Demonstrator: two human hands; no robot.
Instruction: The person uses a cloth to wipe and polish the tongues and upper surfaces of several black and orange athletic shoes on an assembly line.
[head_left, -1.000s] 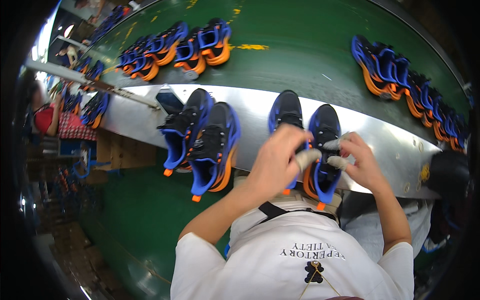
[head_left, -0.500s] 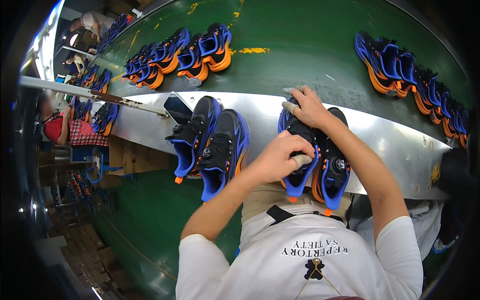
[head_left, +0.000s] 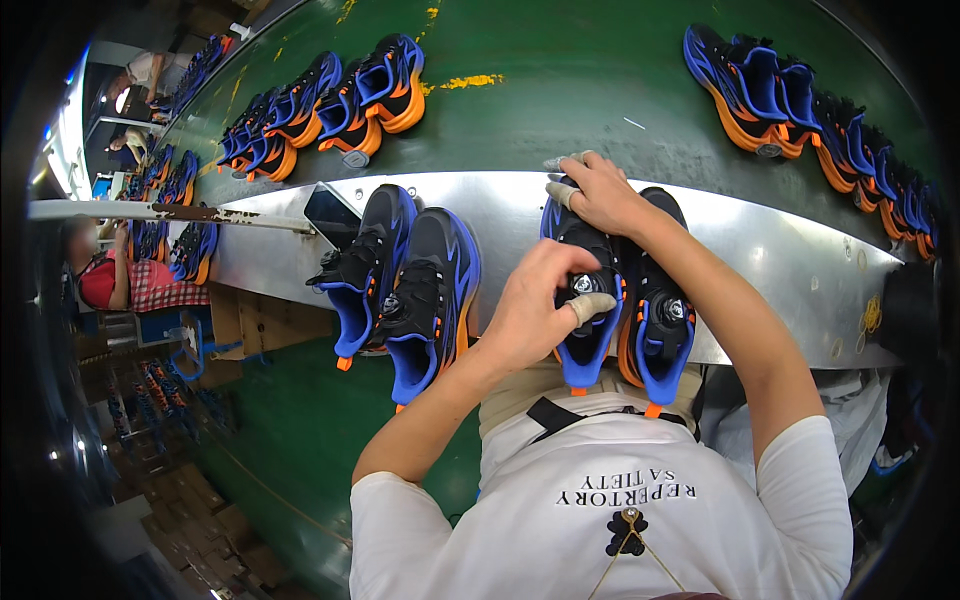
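Head view: a steel counter (head_left: pixel 760 250) curves across the middle, with a green conveyor belt (head_left: pixel 560 110) behind it carrying rows of blue-and-orange shoes, one group at the upper left (head_left: pixel 330 105) and another at the upper right (head_left: pixel 790 95). On the counter to the left lies a second pair of black-and-blue shoes (head_left: pixel 405 285), toes toward the belt, just beside the pair being handled and not touching the hands. A dark flat slab (head_left: pixel 332 212) lies near that pair's toes. Another person in a red checked top (head_left: pixel 120 285) is at the far left.

The pair in hand sits side by side on the counter directly ahead. The left hand (head_left: pixel 535 315) is curled over the left shoe (head_left: pixel 585 300), its fingers (head_left: pixel 590 305), one taped, pinching the round dial on the tongue. The right hand (head_left: pixel 600 195) reaches over to the toe of the same shoe, fingers bent and pressing down on it. The right shoe (head_left: pixel 660 320) lies untouched under the right forearm.
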